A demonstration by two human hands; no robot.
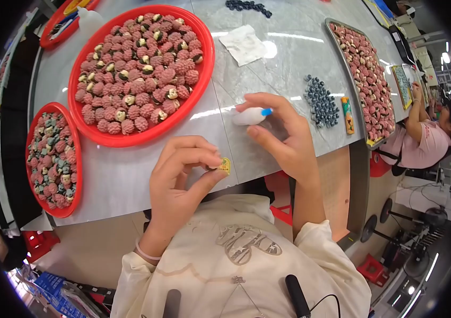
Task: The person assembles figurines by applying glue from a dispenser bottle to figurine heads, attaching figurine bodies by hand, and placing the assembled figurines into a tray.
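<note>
At the table edge, the left hand (177, 180) pinches one small yellow piece (226, 166) between thumb and fingertips. The right hand (281, 132) grips one white glue bottle (251, 115), long axis level, blue tip toward 3 o'clock. At 11 o'clock: three red trays (206, 63) of pink berry-like pieces.

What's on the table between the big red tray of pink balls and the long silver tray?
In the head view, between the big red tray and the silver tray lie a white cloth and a pile of dark blue beads on the grey table.
</note>
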